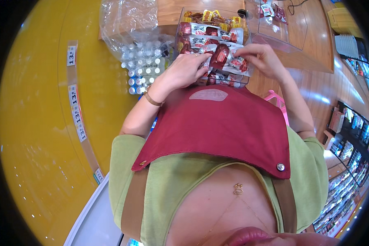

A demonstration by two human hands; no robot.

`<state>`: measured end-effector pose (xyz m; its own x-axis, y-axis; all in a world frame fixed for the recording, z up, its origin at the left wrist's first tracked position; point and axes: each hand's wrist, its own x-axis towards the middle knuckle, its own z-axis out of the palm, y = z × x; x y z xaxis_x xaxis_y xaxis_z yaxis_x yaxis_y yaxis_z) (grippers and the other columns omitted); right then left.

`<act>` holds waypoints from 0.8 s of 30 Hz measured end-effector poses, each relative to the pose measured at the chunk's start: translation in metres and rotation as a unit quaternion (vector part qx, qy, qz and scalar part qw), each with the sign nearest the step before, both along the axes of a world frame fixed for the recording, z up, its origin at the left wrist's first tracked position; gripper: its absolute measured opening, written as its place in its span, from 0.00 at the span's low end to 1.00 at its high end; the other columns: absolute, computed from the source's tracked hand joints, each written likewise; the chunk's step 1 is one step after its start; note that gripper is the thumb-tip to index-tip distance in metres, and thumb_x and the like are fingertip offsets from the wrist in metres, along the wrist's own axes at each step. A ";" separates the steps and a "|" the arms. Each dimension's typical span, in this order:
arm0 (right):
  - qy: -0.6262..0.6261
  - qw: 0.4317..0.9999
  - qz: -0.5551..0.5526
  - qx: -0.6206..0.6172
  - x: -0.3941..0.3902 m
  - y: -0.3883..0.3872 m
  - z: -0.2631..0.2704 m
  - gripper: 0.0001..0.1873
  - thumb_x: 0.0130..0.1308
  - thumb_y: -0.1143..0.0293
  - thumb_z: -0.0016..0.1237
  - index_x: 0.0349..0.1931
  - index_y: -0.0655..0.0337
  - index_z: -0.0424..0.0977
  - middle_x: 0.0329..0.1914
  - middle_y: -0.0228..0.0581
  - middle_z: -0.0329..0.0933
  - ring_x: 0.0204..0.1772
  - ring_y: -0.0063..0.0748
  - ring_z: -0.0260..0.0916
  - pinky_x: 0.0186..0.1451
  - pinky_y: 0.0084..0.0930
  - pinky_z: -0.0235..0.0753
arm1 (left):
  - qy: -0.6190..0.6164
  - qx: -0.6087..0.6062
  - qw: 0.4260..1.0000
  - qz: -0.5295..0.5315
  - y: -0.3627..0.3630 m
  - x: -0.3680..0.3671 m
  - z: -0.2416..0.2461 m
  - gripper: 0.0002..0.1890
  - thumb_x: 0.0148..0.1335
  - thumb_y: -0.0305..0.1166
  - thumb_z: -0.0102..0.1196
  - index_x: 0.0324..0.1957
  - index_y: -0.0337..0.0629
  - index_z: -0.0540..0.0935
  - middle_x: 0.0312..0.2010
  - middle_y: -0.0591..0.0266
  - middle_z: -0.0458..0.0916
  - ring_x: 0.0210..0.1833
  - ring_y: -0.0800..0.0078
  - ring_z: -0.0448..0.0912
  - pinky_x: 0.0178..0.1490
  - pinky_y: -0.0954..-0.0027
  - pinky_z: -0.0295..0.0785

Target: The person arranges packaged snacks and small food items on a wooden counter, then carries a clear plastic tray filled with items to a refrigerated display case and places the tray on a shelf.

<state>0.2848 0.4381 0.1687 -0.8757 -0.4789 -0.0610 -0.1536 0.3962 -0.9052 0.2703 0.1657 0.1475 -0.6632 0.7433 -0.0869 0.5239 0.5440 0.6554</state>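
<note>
Straight ahead is a clear plastic bin (246, 80) filled with vacuum-sealed snack packets. My right hand (263, 60) pinches the upper right edge of a white and dark red snack packet (222, 57) on top of the pile. On the bin's left side, my left hand (184, 69) has finger and thumb around the edge of another red and white packet (206, 64); its fingertips are partly hidden. Rows of similar packets (200, 40) lie behind my hands, and yellow-labelled packets (210, 15) fill the far end.
A second clear bin (283, 38) holding a few packets stands on the wooden counter (319, 58) at right. Clear plastic wrap (127, 21) and shrink-wrapped bottles (144, 72) are at left, beside a yellow surface (43, 123) with price tags. A pink plastic frame (275, 97) shows below my right forearm.
</note>
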 end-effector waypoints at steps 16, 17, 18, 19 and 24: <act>0.174 0.965 0.107 0.162 0.037 -0.020 -0.029 0.11 0.51 0.77 0.48 0.37 0.57 0.76 0.29 0.42 0.72 0.35 0.44 0.71 0.41 0.37 0.71 | -0.047 0.026 0.997 -0.054 -0.005 -0.005 0.008 0.25 0.57 0.28 0.50 0.59 0.40 0.66 0.43 0.42 0.76 0.46 0.48 0.74 0.50 0.58 0.68; 0.176 0.962 0.116 0.172 0.036 -0.019 -0.028 0.10 0.52 0.76 0.49 0.36 0.58 0.76 0.29 0.42 0.73 0.36 0.44 0.72 0.42 0.37 0.71 | -0.049 0.019 0.997 -0.057 -0.006 -0.005 0.007 0.25 0.57 0.29 0.50 0.59 0.40 0.66 0.43 0.42 0.76 0.46 0.48 0.74 0.50 0.58 0.68; 0.194 0.961 0.124 0.155 0.033 -0.018 -0.024 0.10 0.52 0.76 0.50 0.36 0.58 0.76 0.31 0.42 0.74 0.37 0.44 0.72 0.45 0.36 0.71 | -0.046 0.015 0.997 -0.061 -0.004 -0.007 0.005 0.25 0.57 0.29 0.49 0.59 0.40 0.66 0.44 0.42 0.76 0.46 0.48 0.74 0.50 0.58 0.68; 0.212 0.958 0.133 0.139 0.033 -0.019 -0.020 0.09 0.53 0.75 0.51 0.37 0.59 0.77 0.33 0.43 0.75 0.38 0.43 0.73 0.47 0.35 0.70 | -0.043 0.011 0.997 -0.066 -0.003 -0.009 0.004 0.25 0.57 0.29 0.49 0.59 0.40 0.65 0.44 0.42 0.76 0.46 0.48 0.74 0.51 0.58 0.68; 0.260 0.959 -0.072 0.086 -0.023 0.024 0.011 0.09 0.58 0.72 0.52 0.40 0.61 0.78 0.36 0.42 0.78 0.41 0.38 0.76 0.43 0.27 0.74 | -0.040 0.036 0.998 -0.016 -0.005 0.000 0.014 0.30 0.61 0.35 0.52 0.63 0.37 0.59 0.53 0.41 0.68 0.56 0.50 0.68 0.59 0.61 0.62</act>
<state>0.2614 0.4618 0.1799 -0.8653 -0.3725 0.3355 -0.4995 0.5835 -0.6403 0.2705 0.1609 0.1610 -0.6317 0.7706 -0.0847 0.4844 0.4776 0.7330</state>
